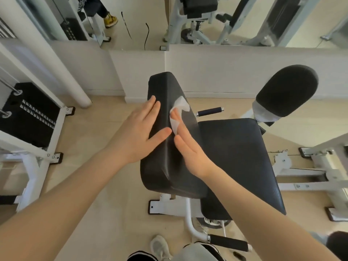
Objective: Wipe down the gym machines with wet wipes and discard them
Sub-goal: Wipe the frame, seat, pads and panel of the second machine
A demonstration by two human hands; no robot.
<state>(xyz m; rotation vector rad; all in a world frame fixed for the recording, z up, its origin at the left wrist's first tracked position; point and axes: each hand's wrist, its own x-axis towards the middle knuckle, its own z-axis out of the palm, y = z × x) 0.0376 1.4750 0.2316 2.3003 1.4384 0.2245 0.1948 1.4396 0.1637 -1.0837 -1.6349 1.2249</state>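
Note:
A black padded backrest point(163, 162) of a white-framed gym machine stands upright in front of me, with its black seat pad point(237, 159) to the right. My left hand point(139, 132) lies flat with straight fingers on the backrest's left face. On the right face, my right hand point(188, 146) presses a white wet wipe point(179, 108) against the padding with straight fingers. The wipe sticks out beyond the fingertips.
A black weight stack point(28, 113) in a white frame stands at the left. A black roller pad point(286, 91) rises at the right, near a small black handle point(210, 111). Another handle point(228, 242) sits low by my shoe point(160, 247). A mirror point(235, 19) lines the wall.

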